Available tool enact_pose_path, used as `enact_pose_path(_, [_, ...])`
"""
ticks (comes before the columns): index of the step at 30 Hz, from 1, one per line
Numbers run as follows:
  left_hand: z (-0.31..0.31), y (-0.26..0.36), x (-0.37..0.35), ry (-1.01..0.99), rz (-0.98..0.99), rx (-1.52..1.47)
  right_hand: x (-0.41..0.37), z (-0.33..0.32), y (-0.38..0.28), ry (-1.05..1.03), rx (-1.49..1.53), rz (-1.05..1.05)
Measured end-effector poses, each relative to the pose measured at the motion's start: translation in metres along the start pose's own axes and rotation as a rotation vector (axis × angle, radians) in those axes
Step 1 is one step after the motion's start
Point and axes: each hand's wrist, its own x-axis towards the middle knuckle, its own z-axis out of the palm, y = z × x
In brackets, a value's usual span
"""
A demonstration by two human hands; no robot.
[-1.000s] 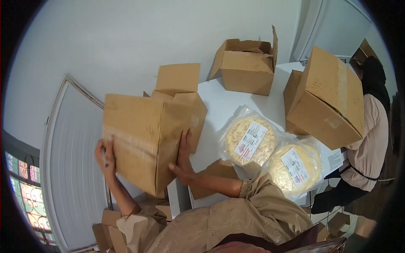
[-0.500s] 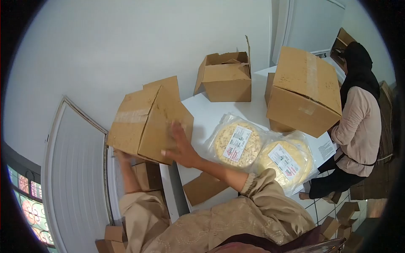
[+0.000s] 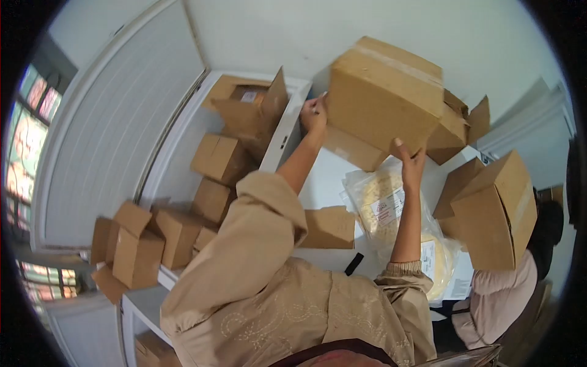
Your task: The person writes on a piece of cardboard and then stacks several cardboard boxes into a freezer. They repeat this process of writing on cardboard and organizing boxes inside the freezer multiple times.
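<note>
A taped cardboard box (image 3: 385,92) is between my two hands, tilted, at the back of the white table. My left hand (image 3: 315,116) grips its left side by the lower edge. Against its lower right corner, my right hand (image 3: 411,162) has the thumb on the front face; some fingers are hidden. A cardboard flap or piece (image 3: 351,148) shows beneath the box. Near my right forearm lie flat, round, pale foods (image 3: 373,189) in clear plastic with printed labels, partly covered by that arm.
At left, an open chest freezer (image 3: 205,85) with a raised lid (image 3: 122,122) holds several cardboard boxes (image 3: 217,159). An open box (image 3: 449,131) stands behind the held one. Stacked boxes (image 3: 492,214) and a co-worker's sleeve (image 3: 501,300) are at right. A cardboard sheet (image 3: 330,227) lies in front.
The box has moved from beside the freezer to over the back of the table, with both hands on it. My view has turned left, showing the freezer's contents.
</note>
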Motion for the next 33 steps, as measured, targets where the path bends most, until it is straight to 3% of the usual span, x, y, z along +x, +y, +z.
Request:
enact_pose_path(1, [-0.016, 0.016, -0.007, 0.033, -0.021, -0.004, -0.008, 0.004, -0.001, -0.037, -0.011, 0.006])
enact_pose_path(3, [-0.048, 0.040, -0.008, -0.334, -0.447, -0.719, -0.028, 0.007, -0.004, 0.233, -0.157, -0.236])
enact_pose_path(5, [-0.092, 0.010, -0.008, -0.255, -0.439, -0.627, -0.064, -0.001, -0.014, 0.239, -0.166, -0.263])
enact_pose_path(8, [-0.168, 0.023, -0.066, -0.195, -0.389, -0.414, -0.132, -0.018, -0.005, 0.215, -0.218, -0.228])
enact_pose_path(10, [-0.199, -0.018, -0.097, -0.126, -0.110, -0.215, -0.185, -0.026, 0.008, 0.062, -0.342, -0.244])
enact_pose_path(12, [-0.230, -0.029, -0.128, -0.400, 0.040, -0.053, -0.233, -0.013, 0.015, -0.140, -0.371, -0.261])
enact_pose_path(13, [-0.228, -0.017, -0.148, -0.442, 0.014, -0.054, -0.247, -0.004, 0.014, -0.307, -0.408, -0.198])
enact_pose_path(14, [-0.225, 0.003, -0.169, -0.525, -0.102, 0.148, -0.260, 0.007, 0.014, -0.474, -0.432, -0.139])
enact_pose_path(15, [-0.219, 0.013, -0.181, -0.601, -0.207, 0.355, -0.271, 0.020, 0.018, -0.448, -0.442, -0.115])
enact_pose_path(16, [-0.212, 0.007, -0.188, -0.633, -0.209, 0.357, -0.281, 0.034, 0.025, -0.490, -0.589, -0.179])
enact_pose_path(18, [-0.200, -0.001, -0.199, -0.778, 0.195, 0.628, -0.296, 0.050, 0.040, -0.509, -0.742, -0.221])
enact_pose_path(20, [-0.190, 0.006, -0.204, -0.849, 0.234, 0.634, -0.304, 0.054, 0.049, -0.580, -0.972, -0.143])
enact_pose_path(22, [-0.176, 0.001, -0.205, -1.009, 0.416, 0.728, -0.316, 0.051, 0.047, -0.544, -0.980, -0.089])
enact_pose_path(24, [-0.167, 0.002, -0.211, -1.127, 0.387, 0.707, -0.327, 0.046, 0.047, -0.514, -0.977, -0.037])
enact_pose_path(27, [-0.162, -0.008, -0.229, -1.238, 0.550, 0.730, -0.347, 0.040, 0.047, -0.405, -0.953, 0.027])
enact_pose_path(33, [-0.158, -0.025, -0.229, -1.123, 0.818, 0.584, -0.361, 0.039, 0.040, -0.296, -0.875, 0.057])
